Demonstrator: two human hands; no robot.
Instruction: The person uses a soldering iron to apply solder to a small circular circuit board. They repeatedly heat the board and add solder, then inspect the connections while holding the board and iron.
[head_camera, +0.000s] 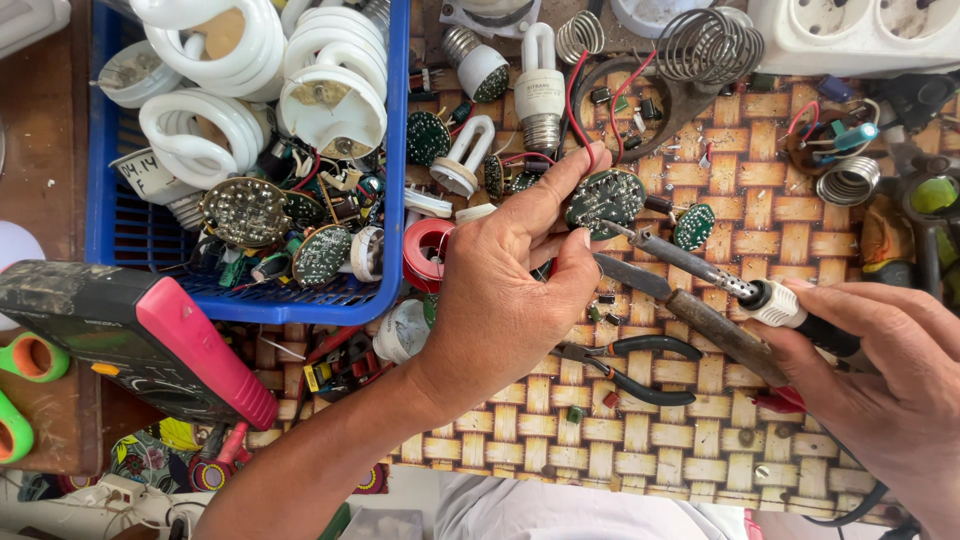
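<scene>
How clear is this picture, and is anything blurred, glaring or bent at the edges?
Head view: even, soft daylight with only faint shadows under the left hand; the round green circuit board and soldering iron are sharp; the white spiral lamps in the blue basket are bright, nearly washed out; the right hand is cut off at the frame edge; the wide lens bends the edges slightly.

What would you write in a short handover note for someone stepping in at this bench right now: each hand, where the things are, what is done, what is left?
Left hand: pinches a round green circuit board with red wires, held above the woven mat.
Right hand: grips the soldering iron, tip at the board's lower edge.
Nearby: pliers on the mat, blue basket of lamp parts to the left.
Done: board and iron brought together.
Left: whether any joint is finished cannot be seen.
</scene>
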